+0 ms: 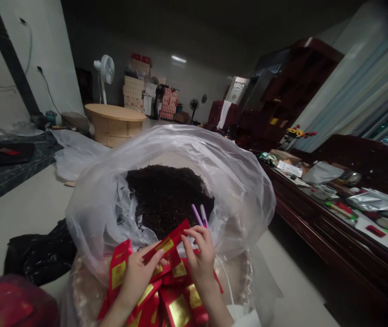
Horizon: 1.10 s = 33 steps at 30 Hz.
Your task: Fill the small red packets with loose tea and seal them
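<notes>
A small red packet (166,245) with a gold label is between my hands, slanting up to the right. My left hand (141,272) is closed on its lower end, thumb on top. Fingers of my right hand (200,254) pinch its upper right end. Two purple prongs (198,215) stick up behind my right hand; whether that hand holds them I cannot tell. Beneath both hands lie several more red-and-gold packets (179,309) in a round woven basket (246,277). Just beyond, a large clear plastic bag (248,190) gapes around dark, dry, tea-like leaves (166,190).
A black plastic bag (40,254) lies on the floor at left, near a red bundle (13,302). A dark wooden cabinet (319,227), its top cluttered, runs along the right. Farther back stand a round wooden table (115,111), a white fan (106,70) and stacked boxes (134,93).
</notes>
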Available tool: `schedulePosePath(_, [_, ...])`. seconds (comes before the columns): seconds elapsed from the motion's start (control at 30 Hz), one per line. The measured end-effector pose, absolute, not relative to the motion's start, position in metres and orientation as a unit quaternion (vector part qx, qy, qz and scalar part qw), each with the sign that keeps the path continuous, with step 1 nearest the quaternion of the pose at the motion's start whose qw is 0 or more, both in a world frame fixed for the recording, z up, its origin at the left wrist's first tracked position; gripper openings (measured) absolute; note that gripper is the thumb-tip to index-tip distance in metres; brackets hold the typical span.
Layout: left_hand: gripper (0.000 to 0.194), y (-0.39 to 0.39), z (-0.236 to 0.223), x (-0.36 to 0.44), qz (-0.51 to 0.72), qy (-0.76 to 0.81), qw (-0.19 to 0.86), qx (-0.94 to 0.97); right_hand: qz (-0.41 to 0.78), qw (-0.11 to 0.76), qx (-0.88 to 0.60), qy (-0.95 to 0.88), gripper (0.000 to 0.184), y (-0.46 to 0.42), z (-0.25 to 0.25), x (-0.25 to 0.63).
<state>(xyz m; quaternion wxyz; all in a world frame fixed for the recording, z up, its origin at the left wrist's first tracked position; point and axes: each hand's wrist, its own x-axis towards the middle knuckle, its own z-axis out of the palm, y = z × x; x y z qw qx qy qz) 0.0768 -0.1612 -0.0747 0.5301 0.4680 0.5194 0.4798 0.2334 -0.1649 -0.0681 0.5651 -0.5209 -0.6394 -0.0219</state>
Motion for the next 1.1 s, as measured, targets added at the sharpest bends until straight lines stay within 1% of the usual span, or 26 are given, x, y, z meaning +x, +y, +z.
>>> schedulePosePath(0.07, [0.047, -0.160, -0.076, 0.076, 0.477, 0.519, 0.532, 0.469, 0.029, 0.572, -0.543, -0.614, 0.012, -0.161, -0.065, 0.235])
schedulePosePath(0.17, [0.043, -0.155, -0.077, 0.075, 0.468, 0.520, 0.523, 0.487, 0.086, 0.574, -0.572, -0.579, 0.015, -0.154, -0.063, 0.239])
schedulePosePath(0.33, [0.044, -0.143, -0.075, 0.072, 0.458, 0.525, 0.500, 0.514, 0.145, 0.541, -0.589, -0.582, 0.018, -0.133, -0.065, 0.248])
schedulePosePath(0.5, [0.044, -0.137, -0.072, 0.070, 0.456, 0.495, 0.567, 0.476, 0.103, 0.502, -0.553, -0.657, 0.028, -0.126, -0.064, 0.253])
schedulePosePath(0.57, [0.051, -0.136, -0.071, 0.070, 0.481, 0.466, 0.608, 0.425, 0.093, 0.499, -0.533, -0.677, 0.026, -0.130, -0.062, 0.251])
schedulePosePath(0.67, [0.064, -0.136, -0.071, 0.070, 0.526, 0.418, 0.656, 0.344, 0.108, 0.501, -0.518, -0.685, 0.023, -0.139, -0.060, 0.245])
schedulePosePath(0.73, [0.067, -0.135, -0.072, 0.070, 0.535, 0.399, 0.673, 0.318, 0.150, 0.499, -0.506, -0.687, 0.018, -0.144, -0.058, 0.240])
schedulePosePath(0.8, [0.068, -0.133, -0.074, 0.070, 0.536, 0.394, 0.679, 0.309, 0.222, 0.491, -0.491, -0.684, 0.013, -0.147, -0.057, 0.237])
schedulePosePath(0.83, [0.067, -0.132, -0.075, 0.070, 0.536, 0.394, 0.680, 0.310, 0.267, 0.486, -0.486, -0.676, 0.016, -0.147, -0.056, 0.235])
schedulePosePath(0.97, [0.064, -0.131, -0.076, 0.067, 0.521, 0.383, 0.680, 0.345, 0.450, 0.468, -0.469, -0.599, 0.036, -0.144, -0.053, 0.234])
schedulePosePath(1.03, [0.065, -0.130, -0.074, 0.065, 0.508, 0.372, 0.687, 0.361, 0.485, 0.469, -0.463, -0.575, 0.040, -0.143, -0.053, 0.233])
schedulePosePath(1.1, [0.065, -0.130, -0.071, 0.065, 0.500, 0.370, 0.694, 0.363, 0.473, 0.485, -0.460, -0.574, 0.040, -0.143, -0.052, 0.233])
